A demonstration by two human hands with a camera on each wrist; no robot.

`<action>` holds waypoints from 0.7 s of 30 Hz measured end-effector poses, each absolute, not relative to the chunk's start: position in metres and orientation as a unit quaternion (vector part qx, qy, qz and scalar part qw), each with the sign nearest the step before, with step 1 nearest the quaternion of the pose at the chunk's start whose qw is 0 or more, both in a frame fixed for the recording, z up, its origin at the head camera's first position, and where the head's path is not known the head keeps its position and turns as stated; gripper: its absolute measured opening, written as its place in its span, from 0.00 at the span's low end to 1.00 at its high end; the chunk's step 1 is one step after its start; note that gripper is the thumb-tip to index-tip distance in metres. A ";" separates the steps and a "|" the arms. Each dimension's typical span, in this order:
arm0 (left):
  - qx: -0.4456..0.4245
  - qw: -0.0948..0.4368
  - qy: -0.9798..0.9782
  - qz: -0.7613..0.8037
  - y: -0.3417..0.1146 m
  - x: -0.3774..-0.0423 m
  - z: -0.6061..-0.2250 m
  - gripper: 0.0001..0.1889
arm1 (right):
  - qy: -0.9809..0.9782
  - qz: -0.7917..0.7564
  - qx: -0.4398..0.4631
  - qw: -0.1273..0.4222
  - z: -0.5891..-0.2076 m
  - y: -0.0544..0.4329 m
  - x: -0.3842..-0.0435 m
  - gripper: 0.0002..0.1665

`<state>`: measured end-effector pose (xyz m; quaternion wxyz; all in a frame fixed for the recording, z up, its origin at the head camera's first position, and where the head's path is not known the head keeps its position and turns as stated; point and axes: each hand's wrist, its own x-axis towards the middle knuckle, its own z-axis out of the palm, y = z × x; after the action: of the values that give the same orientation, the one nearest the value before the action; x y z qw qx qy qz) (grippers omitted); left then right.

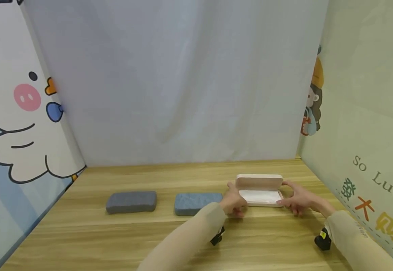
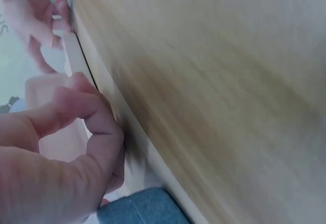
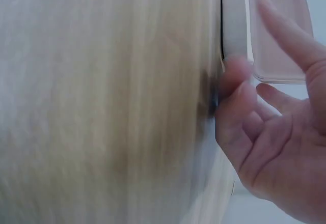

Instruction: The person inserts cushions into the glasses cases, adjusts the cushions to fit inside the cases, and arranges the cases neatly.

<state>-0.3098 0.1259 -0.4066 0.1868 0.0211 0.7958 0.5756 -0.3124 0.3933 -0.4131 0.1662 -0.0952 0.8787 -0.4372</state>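
Observation:
A pale pink glasses case lies on the table with its lid raised and a white lining showing inside. My left hand holds its left end, fingers bent; in the left wrist view a fingertip meets the front rim. At the right end, my right hand has the thumb on the front corner and the index finger up by the lid. In the right wrist view, that right hand keeps its lower fingers curled beside the case.
Left of my left hand lies a blue case, partly behind the forearm. Farther left is a grey case. The wooden table ends at a white curtain, with printed panels on both sides.

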 end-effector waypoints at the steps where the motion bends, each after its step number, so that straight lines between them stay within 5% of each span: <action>1: 0.015 0.188 0.798 0.572 0.126 -0.310 -0.407 0.55 | 0.876 -0.439 -0.102 0.170 -0.415 0.394 -0.313 0.58; 21: 0.019 0.186 0.755 0.628 0.132 -0.318 -0.414 0.52 | 0.858 -0.459 -0.120 0.197 -0.422 0.401 -0.325 0.66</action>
<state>-0.3183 0.1323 -0.4141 0.1857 0.0190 0.7555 0.6280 -0.3249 0.4007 -0.4215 0.1974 -0.1200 0.8577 -0.4593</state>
